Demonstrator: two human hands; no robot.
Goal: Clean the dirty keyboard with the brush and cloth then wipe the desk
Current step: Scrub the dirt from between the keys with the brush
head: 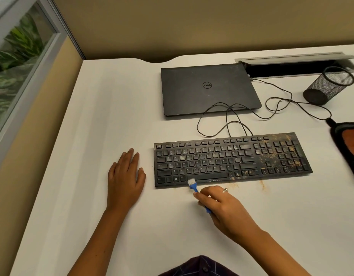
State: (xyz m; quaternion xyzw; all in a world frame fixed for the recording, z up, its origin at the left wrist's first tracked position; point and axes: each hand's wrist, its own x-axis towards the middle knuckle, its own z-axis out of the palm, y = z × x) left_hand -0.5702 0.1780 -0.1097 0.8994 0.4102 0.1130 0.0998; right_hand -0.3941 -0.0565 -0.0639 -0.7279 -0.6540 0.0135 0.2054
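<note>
A black keyboard [230, 159] lies on the white desk [104, 120], its right end and number pad covered in brown dust. Brown crumbs also lie on the desk just in front of it. My right hand [222, 204] grips a small blue brush [194, 186] whose white bristles touch the keyboard's front edge near the space bar. My left hand [125, 177] rests flat on the desk, left of the keyboard and apart from it. An orange cloth with a dark border [349, 148] lies at the right edge, partly cut off.
A closed black laptop [209, 88] sits behind the keyboard, with a looped black cable [271, 108] running from it. A black mesh pen cup [327, 86] stands at the back right, beside an open cable tray [295, 64]. A partition and window border the left side.
</note>
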